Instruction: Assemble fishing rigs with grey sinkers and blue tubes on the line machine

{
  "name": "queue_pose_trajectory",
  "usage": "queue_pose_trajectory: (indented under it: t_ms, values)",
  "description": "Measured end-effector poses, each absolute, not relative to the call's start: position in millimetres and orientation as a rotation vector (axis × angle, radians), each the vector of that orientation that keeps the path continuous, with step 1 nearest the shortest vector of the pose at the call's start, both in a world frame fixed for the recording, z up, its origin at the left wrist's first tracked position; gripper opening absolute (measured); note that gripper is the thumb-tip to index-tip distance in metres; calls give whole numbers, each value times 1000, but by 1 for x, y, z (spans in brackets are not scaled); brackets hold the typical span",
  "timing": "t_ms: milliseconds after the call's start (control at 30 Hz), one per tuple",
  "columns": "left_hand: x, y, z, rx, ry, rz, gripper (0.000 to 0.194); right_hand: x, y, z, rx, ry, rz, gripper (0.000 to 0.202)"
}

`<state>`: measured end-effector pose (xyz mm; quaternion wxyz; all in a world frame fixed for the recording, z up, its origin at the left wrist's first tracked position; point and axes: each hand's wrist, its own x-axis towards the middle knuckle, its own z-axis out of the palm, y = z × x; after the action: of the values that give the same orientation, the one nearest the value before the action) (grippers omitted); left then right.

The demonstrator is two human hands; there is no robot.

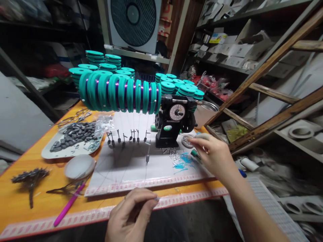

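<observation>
My left hand (132, 213) is at the front edge of the table, thumb and forefinger pinched together. A tiny pale bluish bit shows at their tips, too small to name. My right hand (214, 153) reaches over a small round dish (183, 144) of tiny metallic pieces, its fingertips closed together at the dish; what they hold, if anything, is hidden. Beside the dish stands a black winding machine (168, 134) with a dial, carrying a row of teal spools (121, 94) wound with purple. Fine lines hang from the spools, with small dark weights (147, 158) on them.
On the left are a white tray (47, 153) of dark weights, a translucent round lid (79, 166) and a magenta pen-like tool (69, 205). Silver beads (174, 156) and blue slivers (183, 164) lie on the white board (118, 179). A wooden ladder (272, 72) leans at right.
</observation>
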<state>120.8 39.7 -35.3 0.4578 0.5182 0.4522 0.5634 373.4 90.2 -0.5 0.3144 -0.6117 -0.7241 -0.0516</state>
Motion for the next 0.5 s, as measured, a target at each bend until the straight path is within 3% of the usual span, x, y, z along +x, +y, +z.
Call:
queue_pose_trajectory:
  t_ms: [133, 200, 500]
  values:
    - [119, 37, -35, 1286, 1059, 1408, 10, 317, 29, -2, -1335, -1735, 144, 12]
    - [116, 36, -34, 1350, 1012, 1398, 12, 293, 8, -7, -1283, -1537, 301, 17]
    - [108, 31, -32, 1417, 962, 1409, 24, 259, -4, -17, -1269, -1161, 442, 22]
